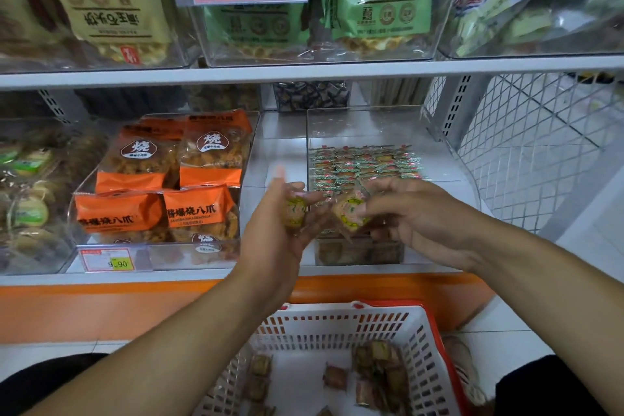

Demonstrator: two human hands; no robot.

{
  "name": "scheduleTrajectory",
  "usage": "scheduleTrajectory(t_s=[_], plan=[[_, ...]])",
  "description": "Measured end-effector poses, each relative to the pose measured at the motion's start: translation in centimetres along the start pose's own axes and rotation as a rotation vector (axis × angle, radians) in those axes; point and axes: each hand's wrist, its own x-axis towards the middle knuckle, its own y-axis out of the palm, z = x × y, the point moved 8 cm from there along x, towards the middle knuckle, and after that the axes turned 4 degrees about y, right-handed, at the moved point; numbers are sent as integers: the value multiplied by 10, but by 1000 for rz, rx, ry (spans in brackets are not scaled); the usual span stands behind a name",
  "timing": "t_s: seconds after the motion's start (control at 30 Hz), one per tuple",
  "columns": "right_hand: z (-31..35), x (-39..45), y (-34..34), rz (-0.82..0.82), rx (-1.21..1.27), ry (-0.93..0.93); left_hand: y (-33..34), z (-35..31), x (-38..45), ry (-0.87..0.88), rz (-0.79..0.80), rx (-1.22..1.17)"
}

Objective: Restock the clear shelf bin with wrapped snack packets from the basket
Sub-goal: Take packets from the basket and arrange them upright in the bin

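Observation:
The clear shelf bin (358,125) stands on the lower shelf at centre right, with rows of small green and red wrapped snack packets (364,164) inside. Both hands hover in front of its near edge. My left hand (280,223) holds one wrapped packet (296,211) in its curled fingers. My right hand (415,213) pinches another packet (351,214) over the bin's front. Below them the white basket (337,324) with a red rim sits on the floor, and several brownish packets (374,371) lie in its bottom.
A clear bin of orange snack bags (169,192) stands to the left, with a 9.90 price tag (109,259). The upper shelf (304,73) carries bins of larger bags. A white wire mesh panel (540,152) closes the shelf on the right.

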Motion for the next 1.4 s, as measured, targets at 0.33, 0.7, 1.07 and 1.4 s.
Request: scheduleTrajectory(t_s=[0.33, 0.7, 1.07, 1.4], plan=[[15, -9, 19, 169, -313, -222, 5, 18, -5, -323, 107, -78], [-1, -8, 33, 55, -1186, -363, 11, 40, -19, -443, 72, -35], [-6, -10, 25, 226, -1190, -223, 22, 42, -20, -391, 281, 115], [52, -32, -6, -2, -1045, -358, 40, 41, -8, -292, 373, 129]])
